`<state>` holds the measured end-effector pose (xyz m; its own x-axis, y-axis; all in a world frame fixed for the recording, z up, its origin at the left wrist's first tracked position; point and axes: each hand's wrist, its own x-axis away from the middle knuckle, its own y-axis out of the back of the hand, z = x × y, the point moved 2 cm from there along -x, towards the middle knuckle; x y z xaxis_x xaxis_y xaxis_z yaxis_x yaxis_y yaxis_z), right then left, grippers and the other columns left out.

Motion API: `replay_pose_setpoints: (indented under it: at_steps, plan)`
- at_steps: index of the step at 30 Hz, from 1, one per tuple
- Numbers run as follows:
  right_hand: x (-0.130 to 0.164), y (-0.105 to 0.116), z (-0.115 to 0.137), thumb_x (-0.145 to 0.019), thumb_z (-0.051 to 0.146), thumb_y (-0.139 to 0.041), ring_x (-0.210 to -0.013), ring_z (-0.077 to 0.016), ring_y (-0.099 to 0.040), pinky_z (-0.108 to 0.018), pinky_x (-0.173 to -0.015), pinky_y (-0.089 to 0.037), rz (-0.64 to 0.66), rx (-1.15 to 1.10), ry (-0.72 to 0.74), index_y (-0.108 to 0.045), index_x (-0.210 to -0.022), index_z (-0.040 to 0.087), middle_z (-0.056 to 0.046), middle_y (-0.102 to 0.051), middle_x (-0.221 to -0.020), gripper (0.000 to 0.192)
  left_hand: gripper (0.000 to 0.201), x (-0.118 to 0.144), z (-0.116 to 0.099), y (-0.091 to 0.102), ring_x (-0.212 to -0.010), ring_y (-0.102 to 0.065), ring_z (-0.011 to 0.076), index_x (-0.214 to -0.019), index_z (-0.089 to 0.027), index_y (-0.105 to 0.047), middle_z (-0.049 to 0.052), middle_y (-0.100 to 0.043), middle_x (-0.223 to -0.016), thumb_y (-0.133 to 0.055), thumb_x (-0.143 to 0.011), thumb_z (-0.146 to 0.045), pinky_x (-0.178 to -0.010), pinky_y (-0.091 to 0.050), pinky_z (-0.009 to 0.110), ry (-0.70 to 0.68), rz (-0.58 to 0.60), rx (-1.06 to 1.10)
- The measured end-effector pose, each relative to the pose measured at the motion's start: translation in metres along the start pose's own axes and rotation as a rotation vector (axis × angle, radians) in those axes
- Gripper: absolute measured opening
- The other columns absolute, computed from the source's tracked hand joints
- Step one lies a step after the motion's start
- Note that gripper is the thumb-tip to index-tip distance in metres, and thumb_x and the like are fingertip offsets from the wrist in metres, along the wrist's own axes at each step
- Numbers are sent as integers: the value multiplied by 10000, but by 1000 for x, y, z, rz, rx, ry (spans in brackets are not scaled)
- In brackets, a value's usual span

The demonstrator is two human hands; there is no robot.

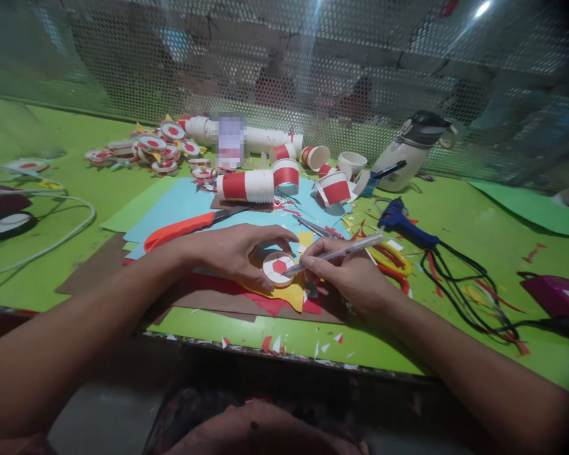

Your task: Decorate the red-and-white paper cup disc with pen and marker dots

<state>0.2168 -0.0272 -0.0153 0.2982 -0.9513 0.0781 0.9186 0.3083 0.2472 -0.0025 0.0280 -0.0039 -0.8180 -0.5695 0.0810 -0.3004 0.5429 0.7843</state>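
Observation:
My left hand (241, 253) curves its thumb and fingers around the edge of a small round white disc (271, 270) with a red hexagon-like patch in its middle. The disc lies on a piece of yellow paper (289, 296). In my right hand (348, 272) is a pen (355, 246), its tip touching the disc's face near the red patch. Thin dark lines run outward from that patch. Left of the disc lies a utility knife (184, 229) with an orange handle. Scissors (393, 259) with yellow and orange handles lie partly behind my right hand.
Red-and-white paper cups (246, 188) stand and lie behind my hands. A pile of decorated discs (149, 145) sits at the back left. To the right are a blue glue gun (408, 226) with black cord and a white bottle (401, 158). Paper scraps litter the table's front edge.

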Motion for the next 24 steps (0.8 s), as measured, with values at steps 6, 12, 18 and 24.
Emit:
replay_pose_setpoints:
  at_steps: [6,12,18,24]
  plan:
    - [2,0,2,-829,379,-733,-534,-121,-524,-272,-518,-401,8,6,1,-639,-780,208,7,-642,-638,202,760,-2,-4,-3,-1233,-625,272,-1447,-259,-489,61,-610,-1432,-798,-768,-404,-994,-501,326,9,-40,-13]
    - [3,-1,5,-815,349,-721,-513,-108,-509,-253,-487,-386,13,-10,-25,-632,-770,204,18,-628,-613,176,765,-2,-4,-2,-1227,-623,254,-1448,-257,-482,54,-615,-1425,-804,-769,-398,-1002,-486,315,3,-40,-14]
    - [3,0,5,-820,336,-711,-521,-116,-538,-260,-496,-405,-15,-8,-33,-636,-752,203,-1,-664,-633,166,753,-2,-4,-2,-1204,-633,252,-1437,-259,-495,50,-626,-1406,-804,-767,-409,-980,-496,316,8,-39,-14]
    - [2,0,3,-824,341,-712,-525,-115,-521,-267,-501,-397,-30,14,-13,-636,-753,205,1,-653,-632,172,739,-2,-5,-2,-1198,-634,250,-1430,-255,-507,51,-621,-1412,-801,-772,-417,-974,-497,311,10,-31,-18]
